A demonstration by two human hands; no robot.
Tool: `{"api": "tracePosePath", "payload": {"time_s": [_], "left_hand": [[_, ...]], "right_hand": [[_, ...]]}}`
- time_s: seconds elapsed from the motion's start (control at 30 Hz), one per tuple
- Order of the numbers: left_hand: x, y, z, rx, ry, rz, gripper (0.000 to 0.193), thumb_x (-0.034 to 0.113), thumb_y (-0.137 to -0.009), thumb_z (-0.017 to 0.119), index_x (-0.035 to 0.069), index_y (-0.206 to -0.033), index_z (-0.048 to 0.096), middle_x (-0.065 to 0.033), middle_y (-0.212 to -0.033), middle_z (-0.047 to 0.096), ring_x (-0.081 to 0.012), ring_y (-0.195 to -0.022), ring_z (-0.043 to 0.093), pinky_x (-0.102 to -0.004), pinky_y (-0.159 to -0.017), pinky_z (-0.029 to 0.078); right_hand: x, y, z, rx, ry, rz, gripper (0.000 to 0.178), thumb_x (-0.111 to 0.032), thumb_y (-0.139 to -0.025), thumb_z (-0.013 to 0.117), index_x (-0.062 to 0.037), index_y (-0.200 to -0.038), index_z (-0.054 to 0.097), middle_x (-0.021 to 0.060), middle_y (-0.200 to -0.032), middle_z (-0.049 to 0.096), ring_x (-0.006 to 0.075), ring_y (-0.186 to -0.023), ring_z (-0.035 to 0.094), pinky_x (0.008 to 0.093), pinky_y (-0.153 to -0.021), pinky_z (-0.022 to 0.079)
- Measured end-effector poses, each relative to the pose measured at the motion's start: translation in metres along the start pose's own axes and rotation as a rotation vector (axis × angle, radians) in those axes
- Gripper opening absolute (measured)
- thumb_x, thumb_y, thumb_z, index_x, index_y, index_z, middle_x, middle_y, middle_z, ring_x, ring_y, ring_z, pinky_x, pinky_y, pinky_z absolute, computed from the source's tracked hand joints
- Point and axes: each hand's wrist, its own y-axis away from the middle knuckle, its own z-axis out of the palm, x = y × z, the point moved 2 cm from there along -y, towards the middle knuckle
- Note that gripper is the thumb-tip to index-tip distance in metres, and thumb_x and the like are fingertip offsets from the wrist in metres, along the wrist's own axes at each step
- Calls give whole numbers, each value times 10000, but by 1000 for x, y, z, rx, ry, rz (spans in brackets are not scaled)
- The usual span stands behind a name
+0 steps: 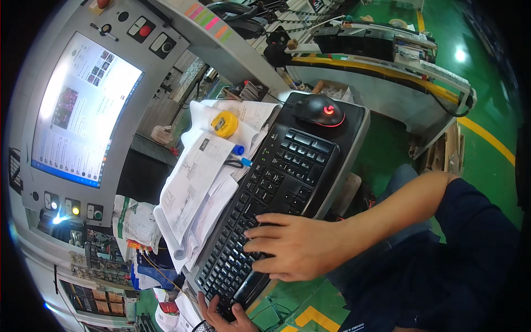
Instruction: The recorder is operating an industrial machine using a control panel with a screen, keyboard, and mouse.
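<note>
"Keyboard (266, 191): how does it lie?"

"Long axis from seven o'clock to one; its middle at ten o'clock from the right hand (298, 246), one o'clock from the left hand (225, 321)."

"Which is nearer that middle?"

"The right, fingers spread over it. The left, thumb apart, at the seven-o'clock end; whether it presses, I cannot tell."
</note>
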Motion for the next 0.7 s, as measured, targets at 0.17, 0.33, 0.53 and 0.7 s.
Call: {"api": "tracePosePath", "payload": {"time_s": [0.17, 0.33, 0.53, 0.7], "left_hand": [[4, 1, 0, -16, -84, 21, 806, 551, -1052, 786, -74, -1526, 602, -277, -1663, 567, -441, -1426, 616, -559, -1172, 523], [11, 5, 4, 18, 133, -135, 828, 517, -1045, 805, -59, -1581, 548, -282, -1671, 551, -461, -1488, 571, -569, -1228, 479], [14, 0, 2, 36, 83, -46, 755, 530, -1076, 758, -63, -1519, 606, -296, -1638, 579, -494, -1499, 555, -609, -1264, 412], [11, -2, 1, 6, -45, 33, 708, 572, -1112, 676, -75, -1401, 698, -319, -1569, 632, -518, -1515, 537, -617, -1261, 400]], "right_hand": [[-5, -6, 14, -67, 2, -55, 235, -252, -997, 717, -48, -1102, 767, 244, -1409, 672, 447, -1470, 558, 627, -1277, 355], [-7, -21, 29, -82, 54, -48, 258, -222, -987, 691, -33, -1140, 779, 238, -1413, 678, 442, -1470, 555, 613, -1270, 357], [-4, -48, 44, -154, 94, -53, 284, -228, -950, 723, -28, -1138, 794, 230, -1375, 684, 433, -1433, 561, 576, -1204, 399], [1, -61, 49, -357, 98, 8, 297, -225, -927, 754, -14, -1134, 776, 237, -1435, 657, 432, -1514, 519, 563, -1228, 395]]}}
